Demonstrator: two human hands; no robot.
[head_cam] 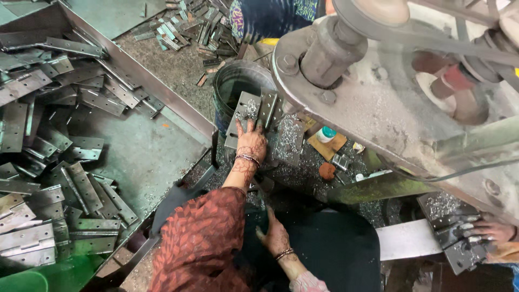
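Head view: a steel hinge plate point(241, 114) leans against the front of the black bucket point(233, 82). The left hand point(252, 143) lies flat on it, grip wide, fingers spread, nothing closed yet. It looks like the pick-up step; lifting calls for fingers curling round the plate's edge. The right hand point(274, 237), below the bucket, rests loosely open and empty.
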